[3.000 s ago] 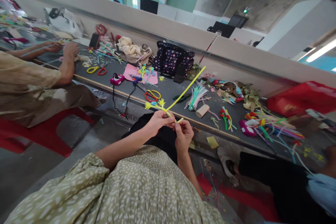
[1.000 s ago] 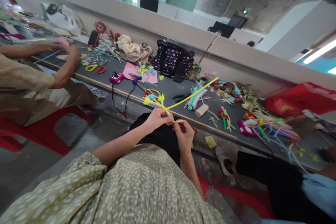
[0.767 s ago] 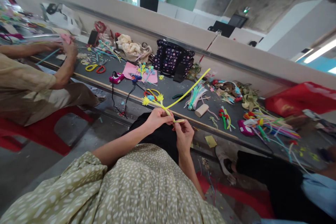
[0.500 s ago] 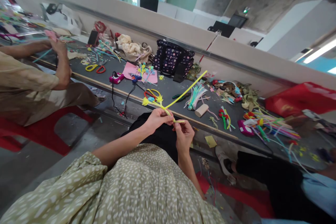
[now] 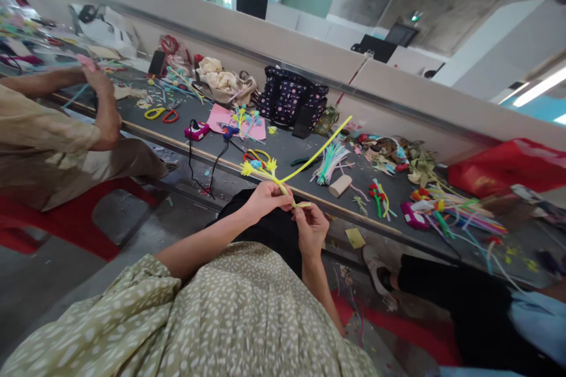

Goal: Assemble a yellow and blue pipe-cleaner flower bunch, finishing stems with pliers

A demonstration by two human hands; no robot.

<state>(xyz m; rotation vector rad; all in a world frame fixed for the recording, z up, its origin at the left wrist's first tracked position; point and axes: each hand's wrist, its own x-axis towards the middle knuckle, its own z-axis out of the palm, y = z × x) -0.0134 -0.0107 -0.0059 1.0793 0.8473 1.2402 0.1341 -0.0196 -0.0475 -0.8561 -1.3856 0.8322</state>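
Over my lap, at the bench's front edge, my left hand [image 5: 266, 203] pinches the stems of a small pipe-cleaner flower sprig [image 5: 271, 166] with yellow heads and a blue one. A long yellow pipe cleaner [image 5: 319, 152] leaves the same stems and slants up to the right. Close beside it, my right hand [image 5: 312, 225] is closed, thumb and fingertips on the yellow pipe cleaner's short bent end. The fingers partly hide where the stems meet. Just behind the sprig lie scissors [image 5: 265, 155] with red and yellow handles.
Pliers [image 5: 305, 161], a bundle of green and white pipe cleaners [image 5: 329, 164] and a tan block [image 5: 340, 185] lie along the bench. Left of them are a blue glue gun [image 5: 229, 131], pink paper [image 5: 217, 118] and a dotted bag [image 5: 289, 97]. Co-workers sit on both sides.
The long yellow pipe cleaner and the flower heads have shifted slightly to the right. Both hands keep nearly the same place and grip.
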